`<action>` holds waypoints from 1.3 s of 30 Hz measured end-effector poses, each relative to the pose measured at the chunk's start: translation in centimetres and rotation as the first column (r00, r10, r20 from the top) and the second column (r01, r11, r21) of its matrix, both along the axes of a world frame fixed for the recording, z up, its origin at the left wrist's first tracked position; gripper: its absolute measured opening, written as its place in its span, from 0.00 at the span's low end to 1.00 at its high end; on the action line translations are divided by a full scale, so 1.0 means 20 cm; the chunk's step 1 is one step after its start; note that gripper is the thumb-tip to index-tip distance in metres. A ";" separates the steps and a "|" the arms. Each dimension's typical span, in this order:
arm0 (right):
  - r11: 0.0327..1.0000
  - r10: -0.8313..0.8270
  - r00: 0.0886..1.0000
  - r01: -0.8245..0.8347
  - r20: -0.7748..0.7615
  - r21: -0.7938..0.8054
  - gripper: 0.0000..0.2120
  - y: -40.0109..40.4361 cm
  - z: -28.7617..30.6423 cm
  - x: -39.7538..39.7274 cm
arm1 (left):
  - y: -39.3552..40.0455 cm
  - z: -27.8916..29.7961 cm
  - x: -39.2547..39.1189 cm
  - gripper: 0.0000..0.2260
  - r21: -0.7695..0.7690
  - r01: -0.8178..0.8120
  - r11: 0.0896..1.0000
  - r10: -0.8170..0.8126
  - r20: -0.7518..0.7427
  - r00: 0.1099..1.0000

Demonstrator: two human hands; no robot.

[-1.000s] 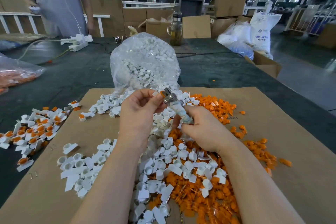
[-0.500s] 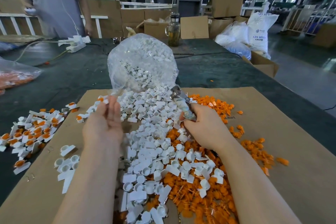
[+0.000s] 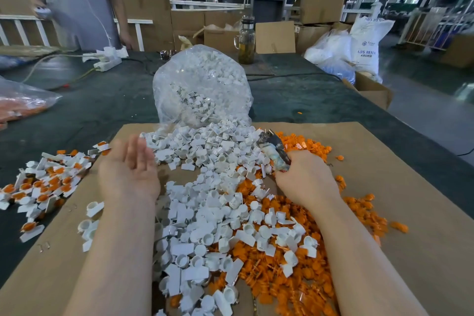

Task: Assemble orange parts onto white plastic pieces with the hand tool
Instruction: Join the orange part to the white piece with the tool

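Since the earlier frames, the left hand has left the tool tip, where it was pinching a piece, and swung out toward the left side of the brown cardboard sheet; it is now hovering with its fingers straight and released, holding nothing, probably just after tossing a finished part aside. The right hand is hardly shifting and is still clenching its fingers round the taped handle of the small metal hand tool, its steel head angling up and away from the person, ready for the next piece.

The loose white plastic pieces, each a small hard cup with a flat tab, are lying in a glossy heap down the middle of the cardboard, spilling from the crinkled clear plastic bag standing at its far edge. The small orange plastic parts are piling under and beside the right forearm, toward the right and near edges, so each hand has its own stock within reach. The finished white pieces with orange inserts are gathering over the cardboard's left edge on the dark green bench, well apart from the raw stock, which is presumably keeping done work from mixing back in.
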State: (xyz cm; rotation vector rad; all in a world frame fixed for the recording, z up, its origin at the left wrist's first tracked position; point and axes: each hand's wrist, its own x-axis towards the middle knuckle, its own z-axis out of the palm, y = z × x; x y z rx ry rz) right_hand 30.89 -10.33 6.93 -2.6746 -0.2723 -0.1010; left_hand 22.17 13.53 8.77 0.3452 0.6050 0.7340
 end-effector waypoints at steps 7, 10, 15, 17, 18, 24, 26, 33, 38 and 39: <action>0.982 -0.165 0.985 0.169 0.058 -0.087 0.09 0.00 0.02 -0.03 | -0.15 -0.01 0.06 0.15 0.604 0.673 0.427 0.097 -0.771 0.630; 0.957 -0.235 0.969 0.244 0.074 -0.157 0.17 0.01 0.02 -0.03 | -0.18 -0.05 0.07 0.25 0.483 0.865 0.134 0.311 -0.849 0.426; 0.952 -0.230 0.973 0.227 0.010 -0.203 0.17 0.00 0.00 -0.02 | -0.20 -0.07 0.08 0.26 0.451 0.892 0.003 0.233 -0.868 0.438; 0.969 -0.169 0.985 0.165 -0.009 -0.182 0.14 0.01 0.01 -0.01 | -0.20 -0.07 0.08 0.25 0.450 0.892 -0.036 0.242 -0.862 0.445; 0.977 -0.135 0.991 0.130 -0.019 -0.167 0.13 0.01 0.01 -0.01 | -0.21 -0.07 0.08 0.24 0.453 0.890 -0.048 0.254 -0.856 0.449; 0.996 0.057 0.997 -0.060 -0.047 -0.060 0.06 0.05 -0.01 -0.01 | -0.20 -0.09 0.08 0.17 0.540 0.834 -0.112 0.250 -0.797 0.550; 0.993 0.117 0.992 -0.117 -0.045 0.002 0.08 0.05 -0.01 -0.01 | -0.20 -0.08 0.09 0.15 0.571 0.812 -0.123 0.231 -0.779 0.583; 0.989 0.040 0.996 -0.051 0.078 0.141 0.11 0.01 0.02 0.01 | -0.21 -0.09 0.09 0.10 0.664 0.742 -0.094 0.166 -0.724 0.669; 0.998 -0.003 1.000 0.001 0.021 0.068 0.04 -0.04 0.01 0.04 | -0.23 -0.08 0.09 0.11 0.684 0.727 -0.064 0.172 -0.710 0.683; 0.999 0.006 1.000 -0.007 0.002 0.048 0.04 -0.05 0.01 0.04 | -0.22 -0.08 0.09 0.10 0.678 0.732 -0.059 0.187 -0.713 0.675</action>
